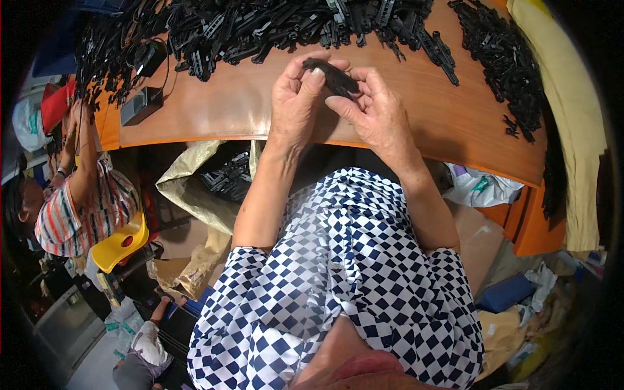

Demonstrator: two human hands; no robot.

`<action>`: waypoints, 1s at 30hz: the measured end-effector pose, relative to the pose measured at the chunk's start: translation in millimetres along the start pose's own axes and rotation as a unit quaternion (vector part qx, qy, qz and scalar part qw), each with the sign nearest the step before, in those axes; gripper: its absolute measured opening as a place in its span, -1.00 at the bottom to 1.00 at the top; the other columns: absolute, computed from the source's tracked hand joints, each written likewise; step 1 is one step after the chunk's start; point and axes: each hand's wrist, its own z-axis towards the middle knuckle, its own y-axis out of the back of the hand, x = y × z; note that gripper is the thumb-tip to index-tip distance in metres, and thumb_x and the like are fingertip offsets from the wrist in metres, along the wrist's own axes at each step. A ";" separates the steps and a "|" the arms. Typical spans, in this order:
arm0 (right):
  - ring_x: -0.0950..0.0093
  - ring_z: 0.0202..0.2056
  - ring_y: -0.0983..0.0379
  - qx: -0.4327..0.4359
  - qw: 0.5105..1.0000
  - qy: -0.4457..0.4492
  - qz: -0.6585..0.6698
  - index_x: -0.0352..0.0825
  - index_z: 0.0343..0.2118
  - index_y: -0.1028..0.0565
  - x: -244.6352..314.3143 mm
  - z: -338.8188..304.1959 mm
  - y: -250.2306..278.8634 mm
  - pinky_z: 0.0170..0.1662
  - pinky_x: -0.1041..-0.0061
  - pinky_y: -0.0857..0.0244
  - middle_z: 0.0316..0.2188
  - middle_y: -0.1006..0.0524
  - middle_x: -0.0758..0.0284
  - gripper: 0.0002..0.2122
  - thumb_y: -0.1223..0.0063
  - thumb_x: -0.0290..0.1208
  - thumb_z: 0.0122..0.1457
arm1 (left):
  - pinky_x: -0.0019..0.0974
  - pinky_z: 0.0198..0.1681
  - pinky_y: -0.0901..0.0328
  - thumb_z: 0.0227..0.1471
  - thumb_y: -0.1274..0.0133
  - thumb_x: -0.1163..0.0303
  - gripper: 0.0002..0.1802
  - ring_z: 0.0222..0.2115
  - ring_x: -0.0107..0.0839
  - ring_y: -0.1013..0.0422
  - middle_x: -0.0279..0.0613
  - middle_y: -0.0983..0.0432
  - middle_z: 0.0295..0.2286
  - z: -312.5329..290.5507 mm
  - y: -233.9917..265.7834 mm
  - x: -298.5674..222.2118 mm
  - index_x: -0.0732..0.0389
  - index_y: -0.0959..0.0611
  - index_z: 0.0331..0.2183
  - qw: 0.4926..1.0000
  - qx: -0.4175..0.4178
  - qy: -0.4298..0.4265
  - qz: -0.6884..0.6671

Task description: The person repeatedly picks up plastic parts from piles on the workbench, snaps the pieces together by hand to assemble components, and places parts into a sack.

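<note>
Between my two hands, just over the near part of the desk, is a small dark black plastic piece (334,79). My left hand (294,104) grips its left end, thumb on top and fingers curled behind. At the other end my right hand (380,112) pinches it between thumb and fingers. The exact kind of piece cannot be made out. Beyond my hands a large heap of black plastic parts (273,26) spreads along the far side of the wooden desk (221,107).
More black parts (507,62) are piled at the desk's right. A small grey box-shaped device (142,106) stands at left. Below the edge, an open sack (188,185) holds black parts. A person in a striped shirt (91,208) works at far left beside a yellow chair (123,244).
</note>
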 end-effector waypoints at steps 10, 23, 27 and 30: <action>0.40 -0.52 -0.52 -0.034 0.996 0.033 -0.070 -0.41 -0.35 -0.41 11.4 -4.3 -5.0 -0.48 0.48 -0.37 -0.54 -0.52 0.20 -0.73 -0.24 -0.36 0.00 | -0.14 -0.15 -0.41 0.08 -0.03 0.42 -0.70 -0.25 -0.25 -0.46 0.02 -0.49 -0.21 -6.9 -4.8 -2.5 0.29 -0.46 -0.12 0.997 0.047 -0.022 -0.060; 0.37 -0.56 -0.50 -0.086 0.988 0.077 -0.100 -0.37 -0.37 -0.45 10.5 -10.9 5.8 -0.53 0.45 -0.32 -0.57 -0.50 0.19 -0.83 -0.18 -0.42 0.03 | -0.12 0.04 -0.24 0.06 -0.08 0.35 -0.65 -0.09 -0.20 -0.37 0.03 -0.44 -0.14 -4.8 -9.6 15.7 0.23 -0.45 -0.11 0.992 0.083 0.027 -0.095; 0.28 -0.57 -0.49 -0.062 0.991 0.060 -0.100 -0.35 -0.43 -0.42 5.5 -14.0 8.3 -0.54 0.39 -0.31 -0.61 -0.48 0.17 -0.82 -0.15 -0.36 0.06 | -0.05 0.10 -0.17 0.10 -0.02 0.28 -0.53 0.00 -0.03 -0.29 0.13 -0.36 -0.05 -5.0 -23.9 17.8 0.19 -0.32 0.02 0.982 0.096 0.037 -0.156; 0.26 -0.54 -0.49 -0.027 0.997 0.003 -0.074 -0.35 -0.36 -0.44 -1.1 -21.9 13.4 -0.51 0.39 -0.34 -0.60 -0.48 0.17 -0.77 -0.18 -0.31 0.04 | -0.07 0.06 -0.22 0.11 0.00 0.31 -0.62 -0.06 -0.09 -0.36 0.13 -0.47 -0.18 -8.7 -22.5 19.2 0.21 -0.37 -0.05 0.990 0.086 0.062 -0.094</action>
